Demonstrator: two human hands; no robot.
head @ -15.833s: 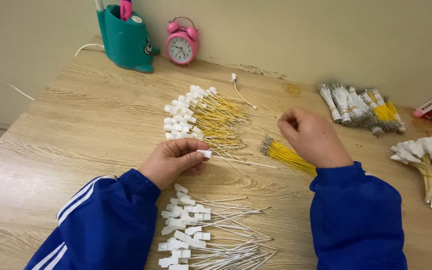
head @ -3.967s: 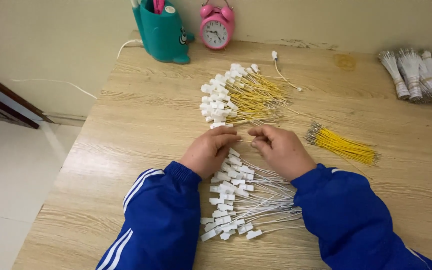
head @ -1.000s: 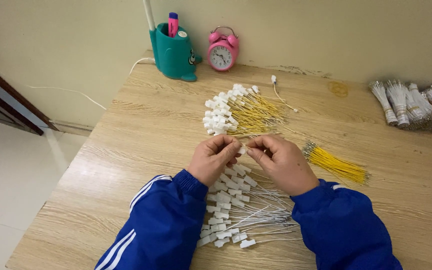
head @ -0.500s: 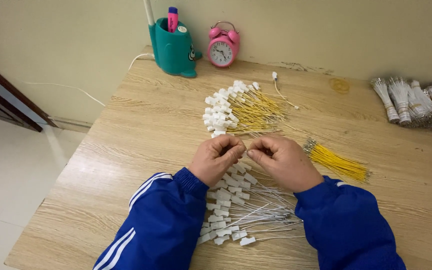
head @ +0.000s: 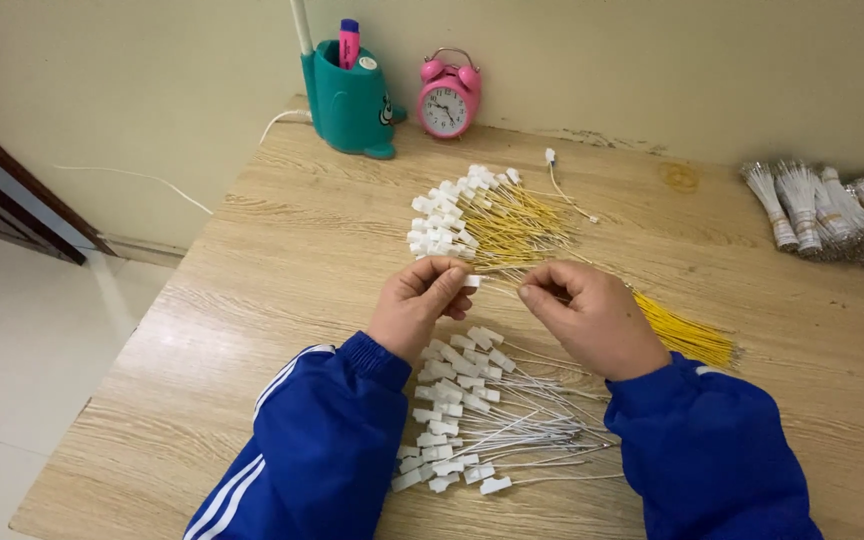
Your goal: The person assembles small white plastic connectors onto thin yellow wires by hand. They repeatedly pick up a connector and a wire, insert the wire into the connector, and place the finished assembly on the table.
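1. The left hand (head: 417, 305) is raised a little over the middle of the wooden tabletop (head: 252, 300), its fingers (head: 449, 285) curled and pinched on the white connector (head: 471, 282) at one end of a thin wire (head: 500, 287).
2. The right hand (head: 592, 315) sits just to the right of it, thumb and forefinger closed on the same wire, which spans the short gap between the two hands.
3. Directly on the near side of the hands lies a loose pile of white-wired leads (head: 482, 420) with white connectors, fanned out between the two blue sleeves (head: 322, 450).
4. On the far side of the hands lies a heap of yellow-wired leads (head: 482, 215), their white connectors bunched to the left.
5. A tight bundle of yellow wires (head: 687, 335) lies just right of the right hand, angled toward the near right.
6. One single lead (head: 564, 188) lies apart, just right of the far heap.
7. Tied bundles of wires (head: 822, 210) lie at the far right edge.
8. At the far side, against the wall, stand a teal pen holder (head: 350, 100) with a pink marker and, just right of it, a pink alarm clock (head: 447, 98).
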